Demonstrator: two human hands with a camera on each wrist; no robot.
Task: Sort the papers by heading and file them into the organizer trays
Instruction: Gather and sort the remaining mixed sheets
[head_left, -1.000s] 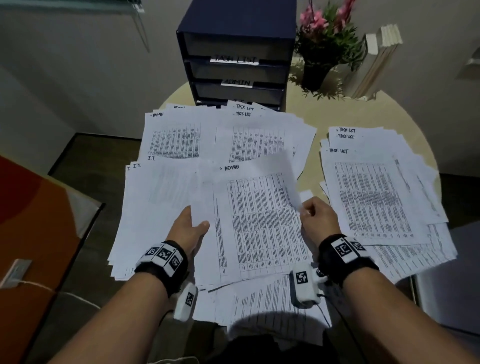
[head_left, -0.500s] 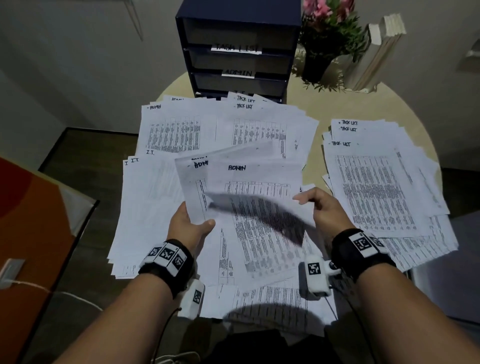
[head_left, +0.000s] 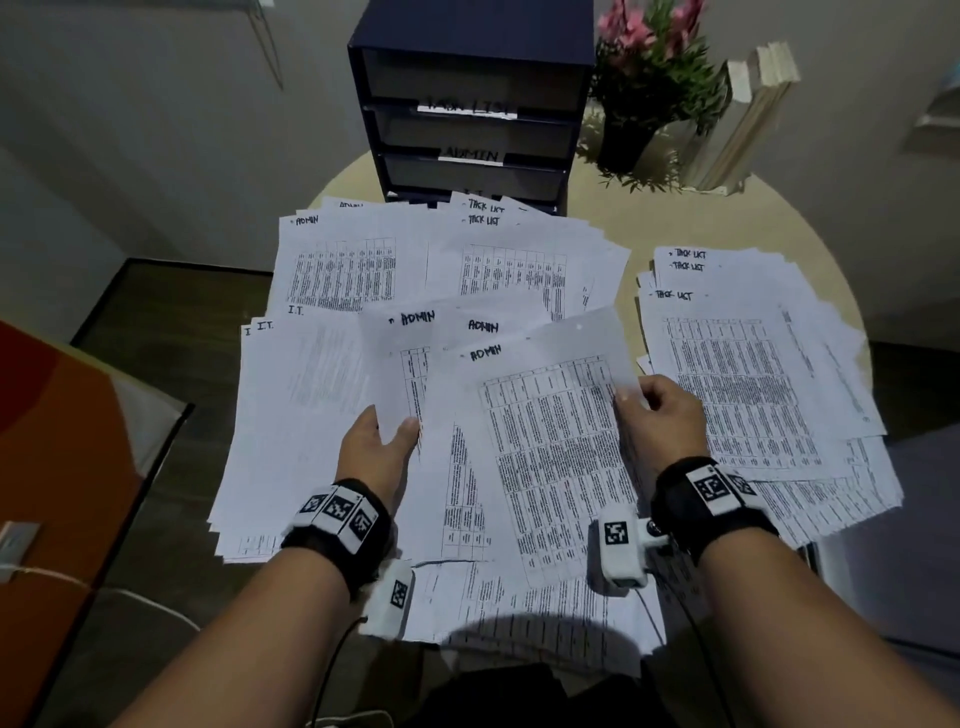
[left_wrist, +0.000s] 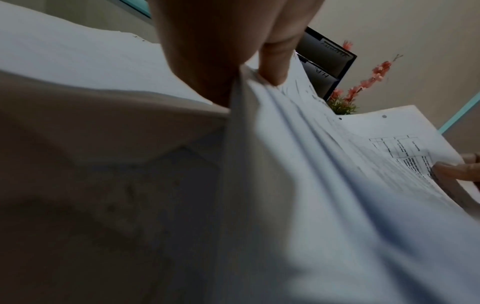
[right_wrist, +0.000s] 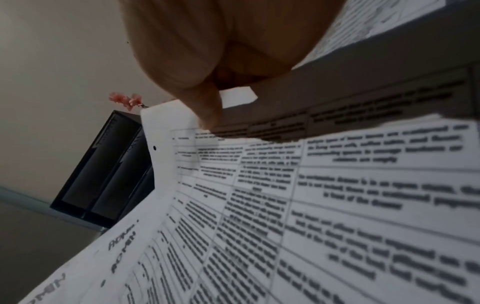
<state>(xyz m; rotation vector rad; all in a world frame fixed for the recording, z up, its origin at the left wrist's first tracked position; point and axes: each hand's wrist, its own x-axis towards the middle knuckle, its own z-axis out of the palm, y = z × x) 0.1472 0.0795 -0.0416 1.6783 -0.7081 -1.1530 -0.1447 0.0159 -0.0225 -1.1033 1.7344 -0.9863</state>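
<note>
Both hands hold fanned sheets headed ADMIN over the table. My left hand (head_left: 382, 441) pinches the left edge of the lower ADMIN sheets (head_left: 400, 374), thumb on top; the left wrist view shows that thumb (left_wrist: 275, 63) on the sheaf (left_wrist: 298, 144). My right hand (head_left: 657, 415) pinches the right edge of the top ADMIN sheet (head_left: 550, 431), whose printed table (right_wrist: 259, 195) fills the right wrist view. Sorted piles lie underneath: ADMIN (head_left: 337, 260), TASK LIST (head_left: 530, 260), another TASK LIST (head_left: 748, 374) at right, I.T. (head_left: 296, 405) at left. The dark blue organizer (head_left: 470, 104) stands at the back with labelled trays.
A potted pink-flowered plant (head_left: 649, 88) and upright books (head_left: 748, 119) stand right of the organizer on the round beige table (head_left: 691, 218). An orange surface (head_left: 57, 493) lies at the left. More printed sheets (head_left: 545, 618) lie at the table's near edge.
The top ADMIN sheet has shifted right and lower with my right hand, so three ADMIN headings now show fanned. My left hand kept its hold on the left edge.
</note>
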